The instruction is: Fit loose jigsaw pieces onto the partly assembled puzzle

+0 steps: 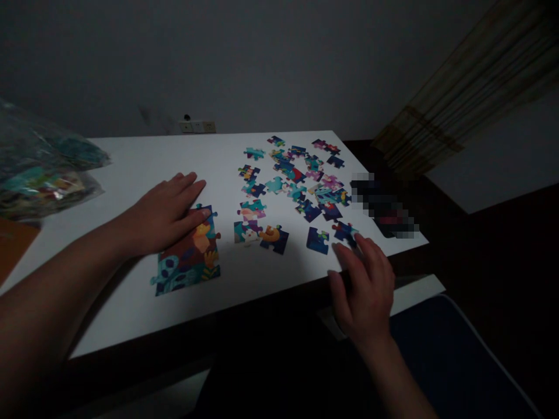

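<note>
On the white table, my left hand (163,212) lies flat, its fingers stretched over the upper left of a joined section of jigsaw puzzle (192,259). That section shows orange, teal and blue shapes, and part of it is hidden under the hand. My right hand (364,282) is at the table's front edge, fingers apart and slightly bent. Its fingertips reach a dark blue and red puzzle piece (345,231); whether they touch it I cannot tell. Left of them lies a dark blue piece (318,240), and further left a piece with an orange crescent (275,238).
Many loose puzzle pieces (286,169) spread over the table's right half. Clear plastic bags (43,174) with colourful contents stand at the left, above an orange item (15,241). A dark, pixelated object (384,209) lies at the right edge. Behind are a wall socket (197,127) and a curtain (437,116).
</note>
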Demonstrator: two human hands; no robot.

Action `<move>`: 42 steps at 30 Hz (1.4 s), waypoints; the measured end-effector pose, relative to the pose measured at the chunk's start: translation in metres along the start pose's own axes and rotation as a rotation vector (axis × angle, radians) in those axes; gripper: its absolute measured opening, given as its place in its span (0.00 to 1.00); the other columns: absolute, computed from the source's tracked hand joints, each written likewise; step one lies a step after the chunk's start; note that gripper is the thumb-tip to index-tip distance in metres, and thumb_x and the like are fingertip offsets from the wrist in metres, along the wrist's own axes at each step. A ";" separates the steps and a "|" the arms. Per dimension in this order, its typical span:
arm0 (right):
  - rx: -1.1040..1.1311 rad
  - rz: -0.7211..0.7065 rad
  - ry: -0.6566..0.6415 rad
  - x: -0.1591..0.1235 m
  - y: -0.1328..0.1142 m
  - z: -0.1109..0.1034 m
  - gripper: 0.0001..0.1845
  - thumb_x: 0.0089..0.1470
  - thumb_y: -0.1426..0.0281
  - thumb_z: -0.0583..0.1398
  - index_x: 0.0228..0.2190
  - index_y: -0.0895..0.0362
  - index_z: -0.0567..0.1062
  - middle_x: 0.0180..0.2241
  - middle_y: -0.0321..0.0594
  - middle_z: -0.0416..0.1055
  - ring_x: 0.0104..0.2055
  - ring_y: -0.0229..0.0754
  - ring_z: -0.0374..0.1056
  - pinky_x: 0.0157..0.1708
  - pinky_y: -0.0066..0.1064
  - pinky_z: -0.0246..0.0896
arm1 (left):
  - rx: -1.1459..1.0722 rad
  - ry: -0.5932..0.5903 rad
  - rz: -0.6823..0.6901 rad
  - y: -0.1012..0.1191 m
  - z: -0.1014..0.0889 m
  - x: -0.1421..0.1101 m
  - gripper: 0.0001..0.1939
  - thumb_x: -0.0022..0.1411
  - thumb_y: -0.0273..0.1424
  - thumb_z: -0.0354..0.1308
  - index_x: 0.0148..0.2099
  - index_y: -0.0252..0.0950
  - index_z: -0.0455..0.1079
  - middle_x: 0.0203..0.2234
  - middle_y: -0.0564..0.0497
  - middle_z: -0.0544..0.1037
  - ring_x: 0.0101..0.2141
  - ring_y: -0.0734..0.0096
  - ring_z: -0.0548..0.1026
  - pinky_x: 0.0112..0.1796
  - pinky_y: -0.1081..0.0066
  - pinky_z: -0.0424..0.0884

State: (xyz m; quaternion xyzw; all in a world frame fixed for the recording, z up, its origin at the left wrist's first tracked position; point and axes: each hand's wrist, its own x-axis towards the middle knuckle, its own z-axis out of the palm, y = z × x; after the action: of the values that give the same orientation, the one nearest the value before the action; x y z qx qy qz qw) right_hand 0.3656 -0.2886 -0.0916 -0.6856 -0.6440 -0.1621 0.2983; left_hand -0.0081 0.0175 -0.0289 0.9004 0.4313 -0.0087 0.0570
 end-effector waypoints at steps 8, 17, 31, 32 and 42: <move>0.112 -0.044 -0.175 0.045 0.005 -0.018 0.22 0.83 0.60 0.62 0.69 0.50 0.82 0.73 0.55 0.82 0.75 0.69 0.78 0.70 0.68 0.75 | 0.031 -0.011 0.006 -0.001 -0.003 0.000 0.50 0.82 0.58 0.40 0.91 0.30 0.55 0.90 0.29 0.53 0.88 0.30 0.53 0.84 0.38 0.52; -0.047 0.063 -0.365 0.149 0.010 0.019 0.31 0.81 0.58 0.60 0.73 0.63 0.81 0.76 0.69 0.75 0.77 0.78 0.71 0.74 0.69 0.69 | 0.062 -0.032 -0.002 -0.001 -0.006 0.001 0.52 0.82 0.60 0.36 0.90 0.29 0.57 0.90 0.27 0.53 0.88 0.32 0.54 0.84 0.42 0.53; 0.298 -0.069 -0.354 0.153 0.009 0.027 0.13 0.76 0.70 0.64 0.54 0.53 0.88 0.56 0.52 0.90 0.61 0.60 0.82 0.66 0.54 0.74 | -0.016 0.021 0.020 -0.005 -0.004 0.001 0.49 0.82 0.59 0.42 0.89 0.33 0.62 0.89 0.30 0.57 0.88 0.34 0.56 0.84 0.42 0.55; 0.327 -0.109 -0.362 0.152 0.009 0.026 0.12 0.77 0.70 0.63 0.53 0.53 0.88 0.55 0.50 0.90 0.60 0.58 0.83 0.65 0.52 0.74 | -0.026 0.030 0.025 -0.007 -0.002 0.002 0.49 0.82 0.60 0.43 0.89 0.33 0.62 0.89 0.31 0.58 0.88 0.33 0.57 0.84 0.41 0.55; 0.329 0.135 0.112 0.142 0.023 0.038 0.22 0.65 0.77 0.58 0.55 0.52 0.85 0.51 0.50 0.89 0.54 0.58 0.85 0.58 0.53 0.79 | -0.065 0.030 0.028 -0.008 -0.002 0.000 0.52 0.81 0.64 0.45 0.88 0.32 0.63 0.89 0.31 0.58 0.87 0.29 0.57 0.83 0.33 0.56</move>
State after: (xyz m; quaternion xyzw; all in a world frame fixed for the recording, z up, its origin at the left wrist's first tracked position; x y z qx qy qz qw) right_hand 0.3993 -0.1536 -0.0391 -0.6592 -0.5967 -0.0723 0.4519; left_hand -0.0138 0.0227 -0.0277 0.9040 0.4195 0.0193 0.0798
